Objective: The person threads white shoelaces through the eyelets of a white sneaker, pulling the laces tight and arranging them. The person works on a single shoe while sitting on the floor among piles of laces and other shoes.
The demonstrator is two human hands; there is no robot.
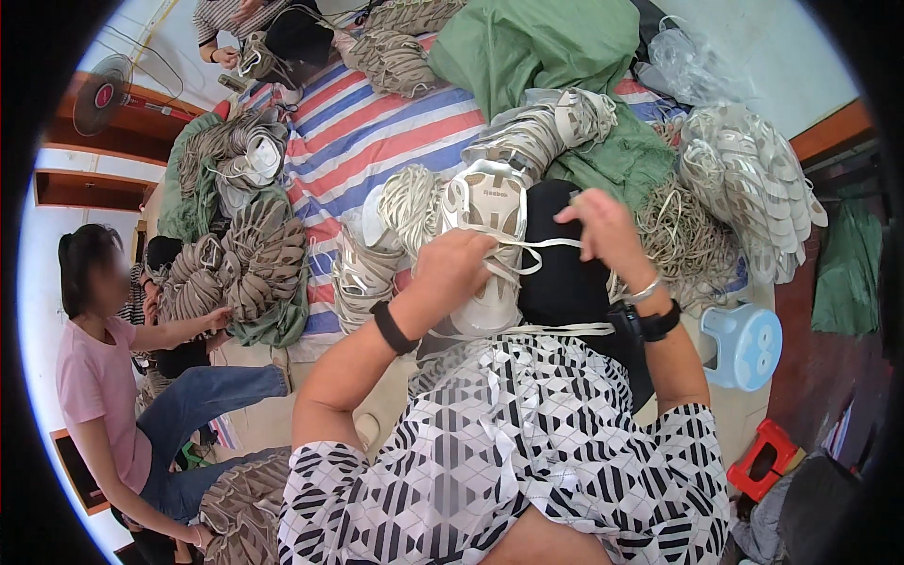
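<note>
A white-and-beige shoe upper (pixel 490 200) lies over my lap, its toe end toward me. My left hand (pixel 455 271) is closed at the upper's left side, fingers pinched at the lace where it crosses the opening. From there a cream shoelace (pixel 546 244) runs right, with a loose loop hanging below it. My right hand (pixel 607 234) is raised over my black-trousered leg (pixel 556 282), its lower fingers closed on the lace. Left of the upper hangs a bundle of cream laces (pixel 411 209). Another loose lace (pixel 565 330) lies across my lap.
Stacked shoe uppers (pixel 363 273) stand at my left, with more uppers (pixel 749 179) and a lace heap (pixel 686 235) at right. A blue stool (pixel 744 344) and red stool (pixel 761 460) stand right. A person in pink (pixel 105 377) sits left; another person (pixel 259 38) works far off.
</note>
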